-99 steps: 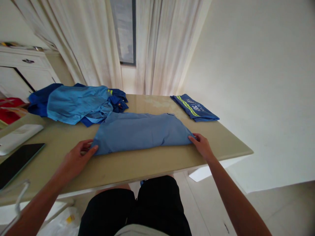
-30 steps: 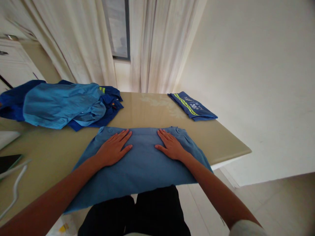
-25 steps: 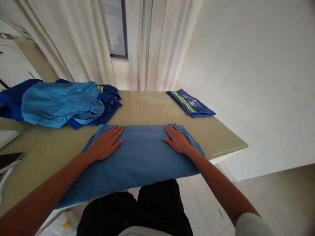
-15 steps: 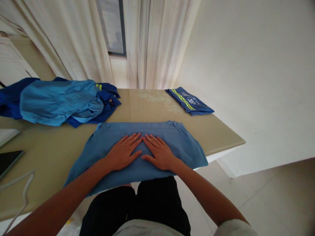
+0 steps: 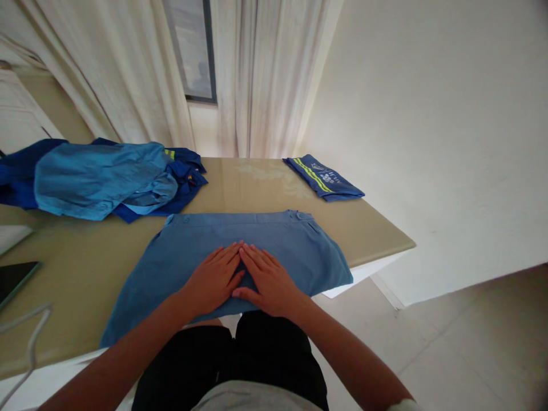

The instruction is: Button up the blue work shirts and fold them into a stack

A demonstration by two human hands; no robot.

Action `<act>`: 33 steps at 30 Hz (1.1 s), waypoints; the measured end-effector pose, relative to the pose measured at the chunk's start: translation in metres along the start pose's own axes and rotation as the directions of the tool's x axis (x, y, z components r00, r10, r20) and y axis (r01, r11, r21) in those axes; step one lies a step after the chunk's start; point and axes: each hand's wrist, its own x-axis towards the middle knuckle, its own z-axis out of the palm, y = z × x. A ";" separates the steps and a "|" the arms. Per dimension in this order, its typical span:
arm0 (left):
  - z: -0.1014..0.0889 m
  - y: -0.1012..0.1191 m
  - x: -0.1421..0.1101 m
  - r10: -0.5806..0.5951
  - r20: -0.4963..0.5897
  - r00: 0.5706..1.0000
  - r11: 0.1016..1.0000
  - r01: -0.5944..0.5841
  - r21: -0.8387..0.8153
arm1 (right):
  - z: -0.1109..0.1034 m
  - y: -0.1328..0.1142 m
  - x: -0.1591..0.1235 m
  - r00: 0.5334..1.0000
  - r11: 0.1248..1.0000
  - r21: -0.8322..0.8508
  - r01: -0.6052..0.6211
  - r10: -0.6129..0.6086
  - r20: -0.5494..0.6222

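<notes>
Along the left side of the tabletop (image 5: 77,279), a dark phone (image 5: 16,278) lies near a white device (image 5: 12,237), and both are cut off by the edge of the view; a pale cable (image 5: 32,339) curls below them. Behind these is a rumpled pile of clothes (image 5: 103,177), light blue over darker blue, with a small yellow stripe at its right end. Spread in front of me, in the middle, is a blue-grey garment (image 5: 252,234), flat, its buttoned band along the far side and its near edge hanging a little past the tabletop. My left hand (image 5: 216,279) lies palm down on it, fingers extended and close together, gripping nothing. My right hand (image 5: 268,279) lies just beside it in the same way, open and flat, with the fingertips of both hands meeting. Toward the far right, a folded dark blue garment (image 5: 323,178) with yellow stripes and white lettering rests near the wall (image 5: 428,142).
</notes>
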 end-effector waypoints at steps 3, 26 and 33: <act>-0.004 -0.035 -0.030 -0.063 0.013 0.998 0.996 0.062 0.063 | -0.001 0.026 -0.031 0.996 0.994 -0.067 -0.084 0.085 0.009; -0.009 -0.150 0.029 -0.351 0.070 0.934 0.921 0.331 0.205 | -0.019 0.146 0.072 0.969 0.938 -0.257 -0.232 0.247 0.024; -0.034 -0.169 0.034 -0.373 -0.005 0.928 0.926 0.373 0.057 | -0.053 0.196 0.063 0.952 0.938 -0.201 -0.281 0.299 0.062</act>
